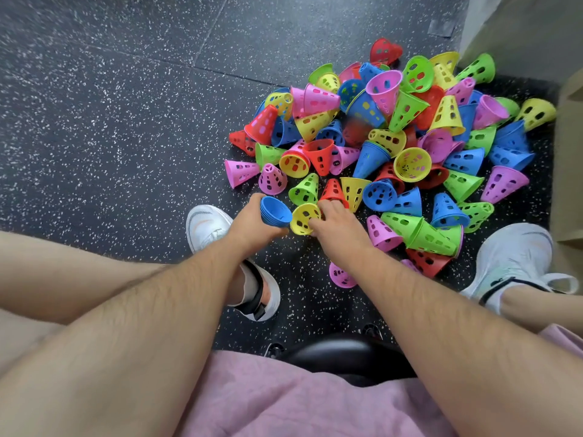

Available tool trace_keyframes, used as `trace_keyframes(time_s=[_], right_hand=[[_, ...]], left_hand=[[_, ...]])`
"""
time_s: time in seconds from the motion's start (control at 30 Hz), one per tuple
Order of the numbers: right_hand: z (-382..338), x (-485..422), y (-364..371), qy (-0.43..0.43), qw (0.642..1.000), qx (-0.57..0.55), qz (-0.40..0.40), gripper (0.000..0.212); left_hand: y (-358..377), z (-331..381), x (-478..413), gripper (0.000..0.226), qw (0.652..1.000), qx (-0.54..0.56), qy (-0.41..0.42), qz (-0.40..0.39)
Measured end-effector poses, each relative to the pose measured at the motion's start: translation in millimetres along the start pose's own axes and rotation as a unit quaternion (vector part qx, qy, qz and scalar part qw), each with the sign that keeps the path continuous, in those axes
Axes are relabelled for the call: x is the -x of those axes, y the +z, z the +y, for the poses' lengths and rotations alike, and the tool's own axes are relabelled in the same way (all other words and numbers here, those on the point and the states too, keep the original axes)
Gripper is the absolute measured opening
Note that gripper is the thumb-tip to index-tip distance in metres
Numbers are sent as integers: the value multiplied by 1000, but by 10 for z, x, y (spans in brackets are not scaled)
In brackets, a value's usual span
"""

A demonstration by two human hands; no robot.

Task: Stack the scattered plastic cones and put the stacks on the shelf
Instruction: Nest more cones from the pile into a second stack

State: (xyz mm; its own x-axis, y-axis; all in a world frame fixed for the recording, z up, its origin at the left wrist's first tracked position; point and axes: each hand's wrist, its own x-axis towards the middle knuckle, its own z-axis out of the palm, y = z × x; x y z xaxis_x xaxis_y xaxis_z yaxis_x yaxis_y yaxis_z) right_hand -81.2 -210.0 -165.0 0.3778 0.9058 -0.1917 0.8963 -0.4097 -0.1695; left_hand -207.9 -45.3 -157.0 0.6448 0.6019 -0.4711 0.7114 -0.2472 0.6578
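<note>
A heap of perforated plastic cones (397,134) in red, blue, green, yellow and pink lies on the dark speckled floor ahead of me. My left hand (249,220) grips a stack of several blue cones (275,212), wide ends facing me. My right hand (336,220) reaches into the near edge of the heap, and its fingers touch a yellow cone (303,217) lying on its side beside the blue stack. Whether those fingers curl round the yellow cone is hidden. A red cone (332,189) stands just beyond my right hand.
My two white shoes (208,227) (514,257) rest on the floor (110,137) either side of the heap. A beige wall and cabinet edge (568,152) border the heap on the right. A black seat edge (340,354) shows below, between my legs.
</note>
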Motion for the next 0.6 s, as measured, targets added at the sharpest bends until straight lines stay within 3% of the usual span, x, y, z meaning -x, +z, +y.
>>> trace_keyframes(time_s=[0.1, 0.27, 0.47, 0.6], right_hand=[[145, 53, 6, 66, 996, -32, 48, 15], [283, 85, -125, 170, 973, -91, 128, 27], [278, 186, -195, 126, 976, -147, 104, 26], [307, 313, -183, 46, 987, -153, 10, 25]], left_hand=[[30, 27, -8, 64, 1000, -12, 2, -6], [129, 103, 1, 65, 998, -44, 20, -33], [316, 343, 14, 67, 993, -68, 62, -77], [421, 438, 32, 64, 991, -61, 88, -84]])
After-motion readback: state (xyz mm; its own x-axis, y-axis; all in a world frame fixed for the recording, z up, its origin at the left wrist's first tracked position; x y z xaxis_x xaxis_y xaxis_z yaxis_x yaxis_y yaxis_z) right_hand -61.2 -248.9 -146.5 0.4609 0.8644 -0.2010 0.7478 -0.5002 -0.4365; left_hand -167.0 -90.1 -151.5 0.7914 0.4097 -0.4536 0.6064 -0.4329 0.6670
